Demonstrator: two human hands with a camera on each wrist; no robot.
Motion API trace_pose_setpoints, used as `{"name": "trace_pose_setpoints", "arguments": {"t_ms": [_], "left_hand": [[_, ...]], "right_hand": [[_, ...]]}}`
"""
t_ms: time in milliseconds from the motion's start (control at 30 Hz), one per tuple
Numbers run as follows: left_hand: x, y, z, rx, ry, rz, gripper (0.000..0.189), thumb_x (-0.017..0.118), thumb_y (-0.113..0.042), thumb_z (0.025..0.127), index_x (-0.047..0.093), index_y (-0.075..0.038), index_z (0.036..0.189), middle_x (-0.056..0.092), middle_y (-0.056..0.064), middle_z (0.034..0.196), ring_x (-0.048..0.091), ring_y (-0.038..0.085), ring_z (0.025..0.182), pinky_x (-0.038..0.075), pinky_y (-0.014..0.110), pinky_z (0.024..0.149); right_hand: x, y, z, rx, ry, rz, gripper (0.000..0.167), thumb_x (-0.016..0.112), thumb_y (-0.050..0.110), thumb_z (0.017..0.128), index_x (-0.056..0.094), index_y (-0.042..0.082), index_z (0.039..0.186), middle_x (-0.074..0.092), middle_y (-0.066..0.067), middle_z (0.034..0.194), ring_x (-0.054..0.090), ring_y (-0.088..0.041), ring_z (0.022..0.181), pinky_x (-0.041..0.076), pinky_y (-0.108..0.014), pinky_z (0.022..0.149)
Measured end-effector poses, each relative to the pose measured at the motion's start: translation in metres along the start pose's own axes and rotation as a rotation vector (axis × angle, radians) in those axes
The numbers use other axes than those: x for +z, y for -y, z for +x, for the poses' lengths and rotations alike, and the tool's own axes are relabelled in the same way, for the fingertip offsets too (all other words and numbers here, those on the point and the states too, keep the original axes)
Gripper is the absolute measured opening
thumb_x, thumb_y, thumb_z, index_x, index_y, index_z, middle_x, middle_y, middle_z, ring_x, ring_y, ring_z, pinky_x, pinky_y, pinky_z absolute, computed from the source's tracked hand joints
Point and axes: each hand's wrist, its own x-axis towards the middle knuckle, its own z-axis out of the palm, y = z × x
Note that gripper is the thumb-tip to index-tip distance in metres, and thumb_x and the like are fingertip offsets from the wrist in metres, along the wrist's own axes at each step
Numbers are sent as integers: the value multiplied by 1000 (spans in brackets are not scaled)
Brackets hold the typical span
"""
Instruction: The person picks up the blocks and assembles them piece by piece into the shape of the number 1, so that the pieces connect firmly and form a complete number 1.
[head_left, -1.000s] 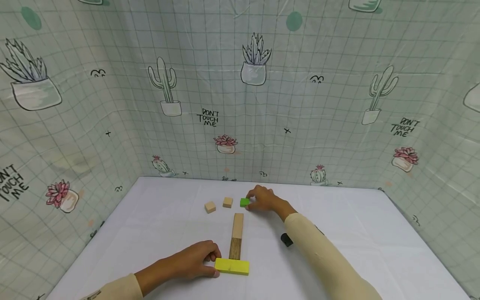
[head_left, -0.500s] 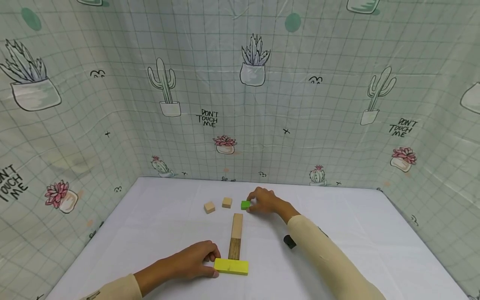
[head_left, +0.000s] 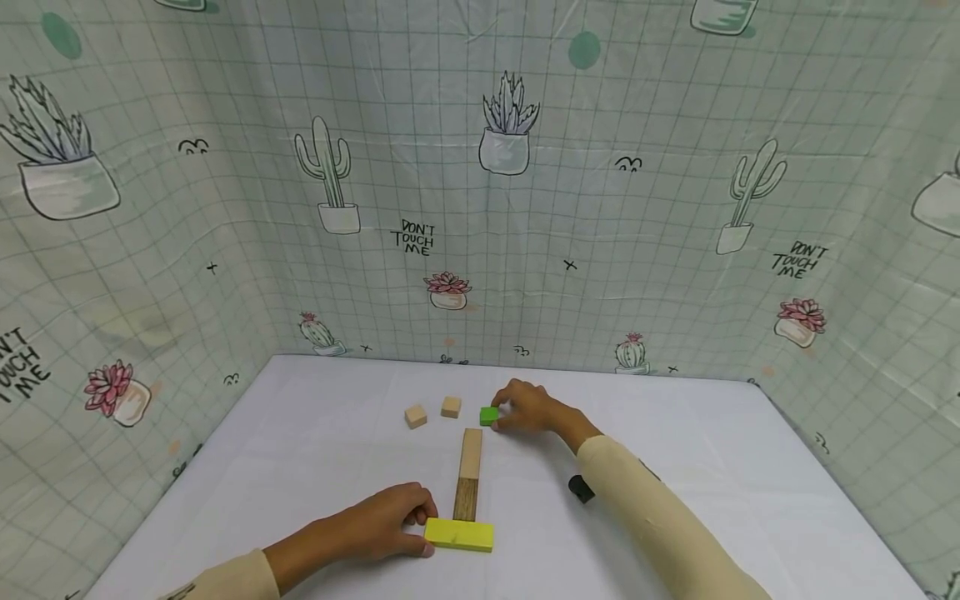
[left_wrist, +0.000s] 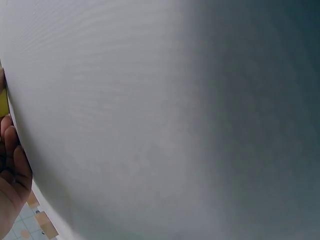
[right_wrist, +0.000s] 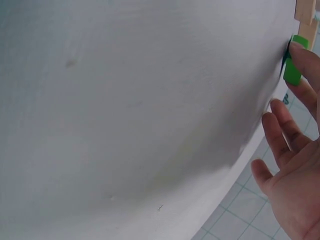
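My left hand (head_left: 382,521) pinches the left end of a yellow rectangular block (head_left: 459,535) between thumb and fingers; the block lies crosswise on the white table. Behind it, a dark brown wooden block (head_left: 465,500) and a pale wooden block (head_left: 471,454) lie end to end, pointing away from me. Farther back, my right hand (head_left: 528,407) holds a small green block (head_left: 488,416) by its right side, thumb in front and a finger behind. The right wrist view shows the green block (right_wrist: 293,72) between thumb and finger, the other fingers spread away from it.
Two small pale wooden blocks (head_left: 416,416) sit left of the green one, apart from each other. A small black object (head_left: 581,488) lies beside my right sleeve (head_left: 660,525). A cactus-print cloth (head_left: 450,208) rises behind the table and at both sides.
My right hand has brought the green block slightly nearer to me. My left hand stays at the yellow block. The whole head view has shifted a little.
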Motion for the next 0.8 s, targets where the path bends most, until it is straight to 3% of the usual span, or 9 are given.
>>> {"name": "trace_pose_setpoints", "arguments": {"t_ms": [800], "left_hand": [[-1,-1,-1,9,-4,16,32,82,-31,84,64,-17,105,54,-11,92,50,1,86,47,21,80]], "right_hand": [[2,1,-3,-42,-13,10,33,77,32,88,73,17,117,63,0,115,56,-17,105,40,-46,93]]}}
